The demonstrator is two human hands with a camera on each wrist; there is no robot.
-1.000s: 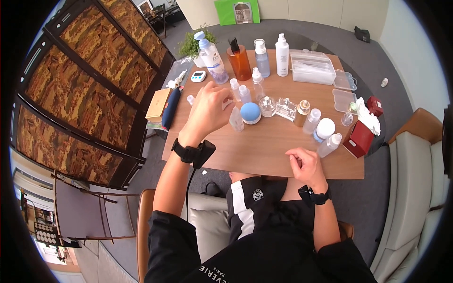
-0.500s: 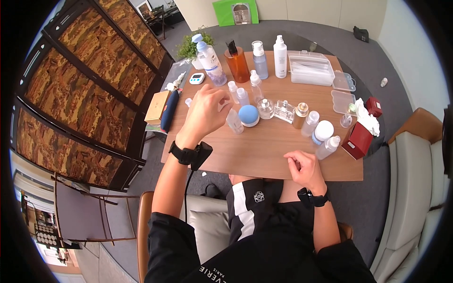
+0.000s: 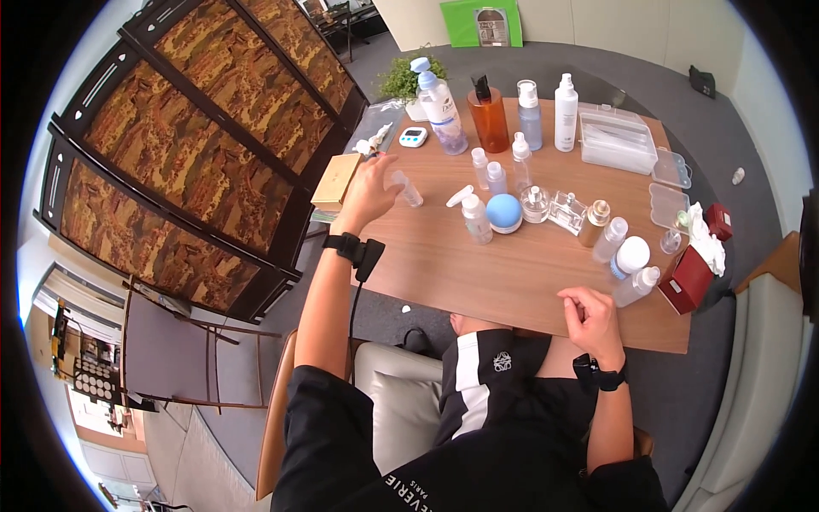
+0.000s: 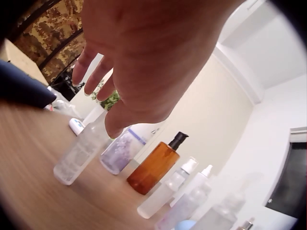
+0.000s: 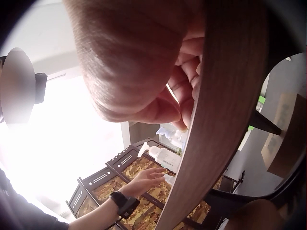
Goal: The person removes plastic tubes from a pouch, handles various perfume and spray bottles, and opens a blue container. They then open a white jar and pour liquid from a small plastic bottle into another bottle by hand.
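My left hand (image 3: 371,192) reaches over the table's left side, its fingers spread and mostly straight. Its thumb is right by the top of a small clear bottle (image 3: 411,193); the left wrist view shows this bottle (image 4: 79,155) standing, with the fingers beyond its top. To the right stands a translucent pump bottle (image 3: 478,224) with a white spout, beside a round jar with a blue lid (image 3: 503,212). At the table's front edge rests my right hand (image 3: 593,322), fingers loosely curled and holding nothing. Near it is a clear white-topped bottle (image 3: 636,288).
Along the back stand a large pump bottle (image 3: 444,119), an amber bottle (image 3: 488,124), a white spray bottle (image 3: 566,115) and a clear plastic box (image 3: 618,149). Perfume bottles (image 3: 566,211) and a white jar (image 3: 631,256) line the middle right. A red box (image 3: 685,280) sits at the right edge.
My left hand has moved left, away from the translucent pump bottle, to the small clear bottle, and its fingers have spread. The head view has turned left. My right hand stays at the table edge.
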